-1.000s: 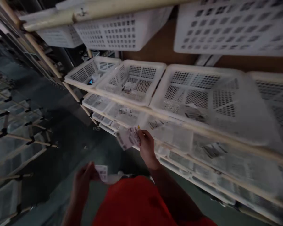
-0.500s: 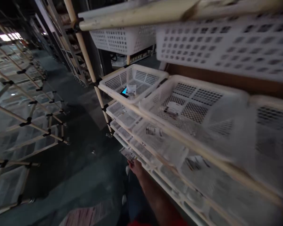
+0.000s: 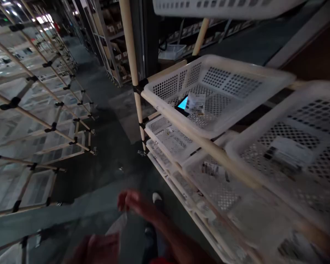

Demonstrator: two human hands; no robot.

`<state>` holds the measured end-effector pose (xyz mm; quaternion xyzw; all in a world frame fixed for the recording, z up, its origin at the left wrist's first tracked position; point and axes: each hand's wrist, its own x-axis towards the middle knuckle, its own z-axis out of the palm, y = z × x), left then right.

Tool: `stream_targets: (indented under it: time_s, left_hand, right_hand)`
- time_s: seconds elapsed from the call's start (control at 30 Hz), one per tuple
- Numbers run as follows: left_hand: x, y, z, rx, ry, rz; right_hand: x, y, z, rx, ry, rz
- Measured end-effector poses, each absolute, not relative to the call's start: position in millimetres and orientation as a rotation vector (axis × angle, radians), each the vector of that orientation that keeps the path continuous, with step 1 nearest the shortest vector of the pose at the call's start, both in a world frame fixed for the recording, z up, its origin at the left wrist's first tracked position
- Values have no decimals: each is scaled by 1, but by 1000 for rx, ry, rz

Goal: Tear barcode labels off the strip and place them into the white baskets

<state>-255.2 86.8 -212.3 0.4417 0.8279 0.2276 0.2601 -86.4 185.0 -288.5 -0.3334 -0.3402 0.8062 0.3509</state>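
low over the dark floor [image 3: 107, 183], between two blurred hands: a thin pale packet [image 3: 120, 222]
with the right hand [image 3: 129, 201] above, fingers loosely curled by the packet's upper end, and the left hand [image 3: 95, 250] below, near its lower end; cannot tell, through the blur, how far open either is or which has hold of it. to the right, well apart from both, a white basket [image 3: 244, 108] on a rack with pale poles [image 3: 130, 44]; inside, a clear packet [image 3: 196, 103] beside a bright blue screen [image 3: 183, 103], partly over it. beneath the right forearm, a white-tipped shoe [image 3: 157, 197].
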Motion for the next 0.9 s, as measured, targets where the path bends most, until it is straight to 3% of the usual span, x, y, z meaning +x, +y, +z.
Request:
stream_targets:
  time_s: [0.07,0.2,0.37,0.6,0.9]
  left_hand:
    - [-253,76,-205,1226,2243,534]
    - [-248,60,-193,1256,1891,621]
    - [-250,17,-182,887,1371,698]
    - [-268,-41,-184,897,1385,683]
    - [-269,-46,-188,954,1248,704]
  right_hand:
    - [-93,148,-253,-860,-1218,1977]
    - [-86,105,-211,-1048,-1769,1333]
    - [-65,85,-192,-1094,-1479,1259]
    - [-52,54,-188,-1106,-1374,1213]
    - [-43,40,-195,-1158,-1247,1210]
